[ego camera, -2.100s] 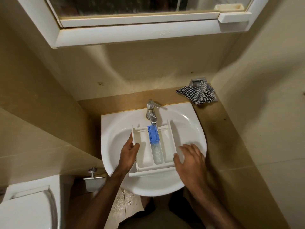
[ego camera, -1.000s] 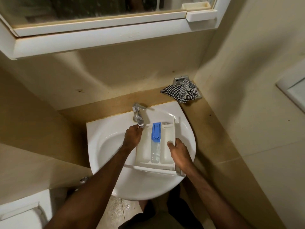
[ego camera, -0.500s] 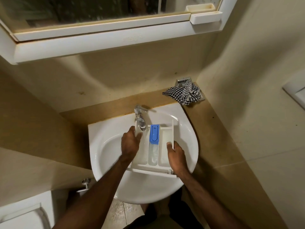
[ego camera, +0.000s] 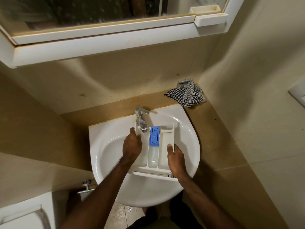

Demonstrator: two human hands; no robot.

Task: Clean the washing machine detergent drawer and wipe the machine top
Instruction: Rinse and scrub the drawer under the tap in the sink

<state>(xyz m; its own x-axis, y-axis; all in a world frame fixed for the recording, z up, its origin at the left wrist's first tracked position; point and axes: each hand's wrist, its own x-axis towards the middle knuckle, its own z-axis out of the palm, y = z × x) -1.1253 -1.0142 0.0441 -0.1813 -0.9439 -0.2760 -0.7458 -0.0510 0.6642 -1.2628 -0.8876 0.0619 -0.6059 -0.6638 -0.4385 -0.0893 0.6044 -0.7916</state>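
Basically, the detergent drawer (ego camera: 154, 150) was sitting in the white sink (ego camera: 186, 133), back end up under the chrome tap (ego camera: 141, 119), front panel toward the person. A second earlier it sat further to the person's right with the tap over bare basin; by this frame it had shifted so the tap outlet was over the left compartment. Two seconds back the right hand was flat and off the drawer.

Left hand (ego camera: 132, 144) was curled over the left wall near the tap, gripping it; fingers partly hidden, so grip depth was unclear. Right hand (ego camera: 175, 157) pinched the upright right wall, thumb inside. Blue insert (ego camera: 154, 135) was in the middle channel.

Couldn't tell whether water was running. Judging by position, this was lining up the rinse, so cleaning had barely begun. Checked cloth (ego camera: 184, 95) lay behind the sink on the ledge, untouched; machine-top wipe was still to do.
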